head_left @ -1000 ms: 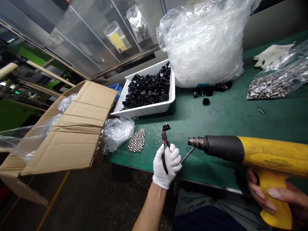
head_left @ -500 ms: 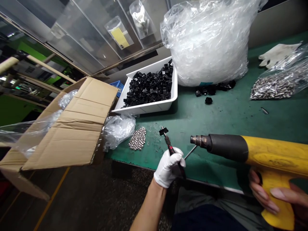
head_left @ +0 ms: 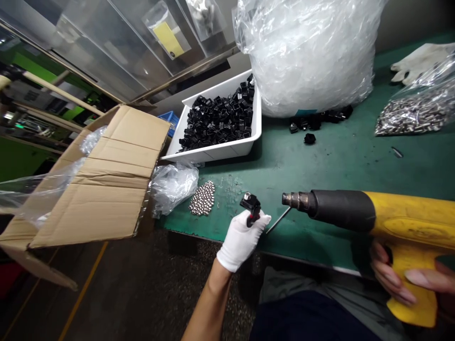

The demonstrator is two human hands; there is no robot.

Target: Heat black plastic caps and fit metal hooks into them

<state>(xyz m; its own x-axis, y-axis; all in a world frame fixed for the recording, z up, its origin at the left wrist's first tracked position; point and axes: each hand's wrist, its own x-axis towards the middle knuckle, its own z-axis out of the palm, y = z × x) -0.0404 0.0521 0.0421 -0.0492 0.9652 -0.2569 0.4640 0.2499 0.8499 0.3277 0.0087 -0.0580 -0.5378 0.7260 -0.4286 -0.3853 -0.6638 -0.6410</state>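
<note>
1. While the gloved left hand (head_left: 240, 242) has its fingers closed round pliers (head_left: 252, 219), a black plastic part (head_left: 250, 203) sits at their tip, over the bench (head_left: 337, 166); metal insert (head_left: 247, 195) faces up, part's long axis foreshortened, can't tell.
2. Probably best: firm pliers grip, part steady before the nozzle (head_left: 296, 201), glove well clear.
3. Nozzle points left toward part, apart; heat gun (head_left: 412, 213) long axis near-horizontal.
4. Right hand (head_left: 424, 280): bare fingers wrapped round handle (head_left: 408, 303); squeeze, can't tell.

Dim floor (head_left: 121, 293), brighter green bench (head_left: 341, 166), glare on the big plastic bag (head_left: 313, 57), stretched edges.
</note>
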